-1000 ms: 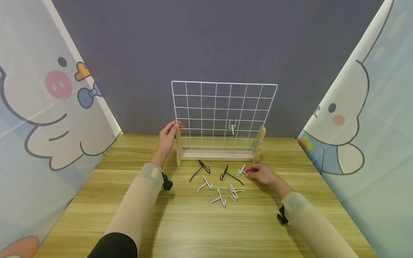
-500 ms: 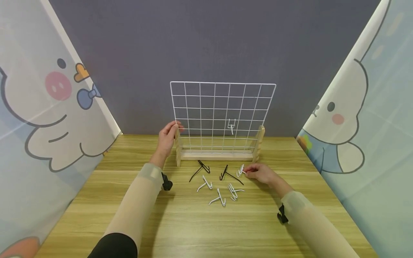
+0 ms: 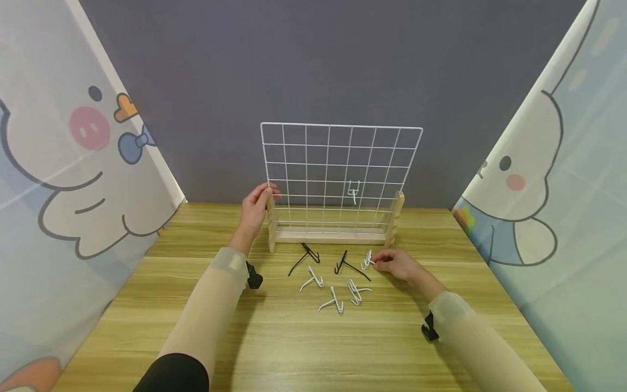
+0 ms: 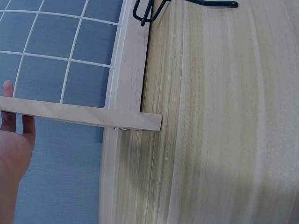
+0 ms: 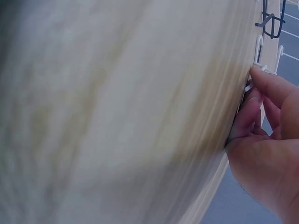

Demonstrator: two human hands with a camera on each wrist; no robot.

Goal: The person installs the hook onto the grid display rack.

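Observation:
In the head view my left hand (image 3: 253, 211) grips the left wooden post (image 3: 271, 231) of a stand holding an upright white wire grid (image 3: 340, 126). The left wrist view shows fingers (image 4: 28, 127) past that post. On the table at the right, the right hand (image 3: 398, 265) pinches a small white hook (image 3: 366, 260) by its prong. My fingers cover part of this hook in the right wrist view. Another white hook (image 3: 353, 192) hangs on the grid, right of its middle.
Two black hooks (image 3: 308, 253) lie before the stand's wooden base (image 3: 328, 238). Nearer to me are three white hooks (image 3: 335, 300) on the wood-grain table (image 3: 313, 354). A grey panel (image 3: 313, 65) rises behind, and printed cloths (image 3: 529, 218) flank both sides.
The white hook at my right fingertips has turned slightly, with its wires now standing further apart. My left hand keeps its place on the post.

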